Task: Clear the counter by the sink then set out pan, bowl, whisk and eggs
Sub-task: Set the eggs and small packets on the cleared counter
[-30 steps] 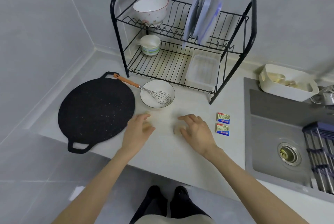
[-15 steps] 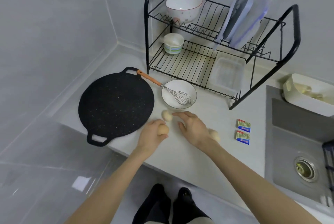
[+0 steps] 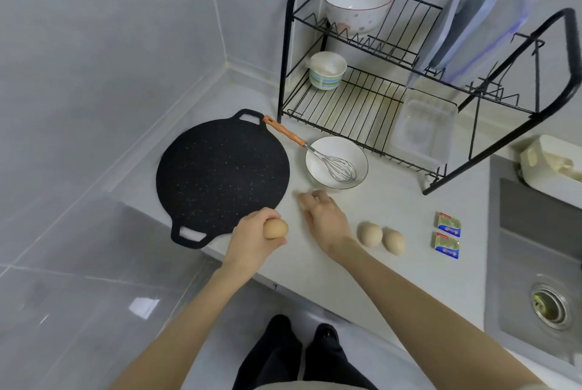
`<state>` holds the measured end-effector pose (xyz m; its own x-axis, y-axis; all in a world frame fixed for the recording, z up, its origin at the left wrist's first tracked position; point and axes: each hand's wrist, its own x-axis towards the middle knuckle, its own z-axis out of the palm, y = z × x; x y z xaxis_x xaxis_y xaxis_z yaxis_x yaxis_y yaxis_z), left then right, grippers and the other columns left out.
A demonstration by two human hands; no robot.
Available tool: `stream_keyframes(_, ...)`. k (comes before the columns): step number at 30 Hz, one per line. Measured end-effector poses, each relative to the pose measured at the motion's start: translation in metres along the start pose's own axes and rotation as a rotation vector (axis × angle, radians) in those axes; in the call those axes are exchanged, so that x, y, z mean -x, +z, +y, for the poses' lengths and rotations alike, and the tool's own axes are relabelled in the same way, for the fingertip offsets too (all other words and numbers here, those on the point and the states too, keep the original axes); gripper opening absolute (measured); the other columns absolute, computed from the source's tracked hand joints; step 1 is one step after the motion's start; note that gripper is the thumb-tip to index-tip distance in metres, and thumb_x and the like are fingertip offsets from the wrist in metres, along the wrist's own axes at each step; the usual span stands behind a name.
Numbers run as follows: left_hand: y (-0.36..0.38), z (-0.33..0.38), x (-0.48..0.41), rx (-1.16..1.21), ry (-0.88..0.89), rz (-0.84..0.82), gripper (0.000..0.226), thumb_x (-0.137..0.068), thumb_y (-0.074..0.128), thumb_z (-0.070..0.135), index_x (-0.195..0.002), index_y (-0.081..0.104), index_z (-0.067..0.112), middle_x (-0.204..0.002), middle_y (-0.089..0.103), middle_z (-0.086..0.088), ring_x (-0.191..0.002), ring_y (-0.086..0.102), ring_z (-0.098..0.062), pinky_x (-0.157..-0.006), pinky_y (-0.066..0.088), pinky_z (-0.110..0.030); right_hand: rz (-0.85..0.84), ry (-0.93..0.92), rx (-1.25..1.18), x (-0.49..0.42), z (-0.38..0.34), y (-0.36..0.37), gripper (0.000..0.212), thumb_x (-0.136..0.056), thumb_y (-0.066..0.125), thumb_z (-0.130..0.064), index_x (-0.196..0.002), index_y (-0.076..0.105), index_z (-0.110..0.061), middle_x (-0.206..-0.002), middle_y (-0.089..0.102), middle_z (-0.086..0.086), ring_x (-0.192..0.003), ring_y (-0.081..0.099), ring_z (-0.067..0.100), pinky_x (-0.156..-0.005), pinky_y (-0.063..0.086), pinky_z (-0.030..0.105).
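Grips egg (image 3: 275, 228) in curled left hand (image 3: 252, 240) at counter (image 3: 393, 210) front edge; holds right hand (image 3: 326, 218) palm down alongside, fingers blurred, grasp untellable

We note a black, white-speckled pan (image 3: 222, 175), a white bowl (image 3: 336, 162), an orange-handled whisk (image 3: 310, 147), tan eggs (image 3: 381, 237), and a black rack (image 3: 422, 74) on the pale grey worktop (image 3: 393, 210).

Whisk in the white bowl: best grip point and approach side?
Take the wire whisk with the orange handle by the handle's middle. It slants out over the rim of the shallow white bowl toward the back left, while the wire head lies inside. Come from above, front-left, over the flat black round pan, fingers across the handle; the black wire dish rack probably blocks the back.
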<state>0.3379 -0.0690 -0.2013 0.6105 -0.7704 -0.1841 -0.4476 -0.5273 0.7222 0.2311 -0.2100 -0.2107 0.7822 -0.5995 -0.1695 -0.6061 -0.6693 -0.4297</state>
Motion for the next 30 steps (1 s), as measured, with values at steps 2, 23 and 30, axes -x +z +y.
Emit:
stream_keyframes(2,0.0,0.002,0.0,0.0,0.016,-0.013,0.04,-0.065,0.083,0.022,-0.099,0.062,0.025,-0.097,0.062,0.014,-0.091,0.056,-0.01,-0.074,0.042,-0.021,0.024,-0.016,-0.027,0.007,0.002,0.0,0.039,-0.096,0.042,-0.016,-0.134,0.045,-0.023,-0.126,0.046,0.008,-0.113,0.048,0.031,-0.08,0.045,0.036)
stream_keyframes(23,0.119,0.096,0.021,-0.013,0.238,-0.253,0.041,-0.071,0.079,0.026,-0.109,0.065,0.021,-0.112,0.049,0.006,-0.094,0.059,-0.012,-0.081,0.041,-0.016,0.213,0.05,-0.149,0.156,0.11,-0.041,0.037,-0.091,0.05,-0.026,-0.126,0.048,-0.013,-0.12,0.054,0.001,-0.104,0.05,0.02,-0.088,0.04,0.026)
stream_keyframes(30,0.141,0.099,0.023,-0.048,0.258,-0.182,0.039,-0.068,0.08,0.023,-0.104,0.067,0.017,-0.105,0.053,0.003,-0.096,0.057,-0.015,-0.08,0.036,-0.012,0.202,0.091,-0.132,0.153,0.123,-0.033,0.039,-0.09,0.049,-0.021,-0.127,0.049,-0.007,-0.123,0.047,0.008,-0.098,0.054,0.027,-0.082,0.047,0.034)
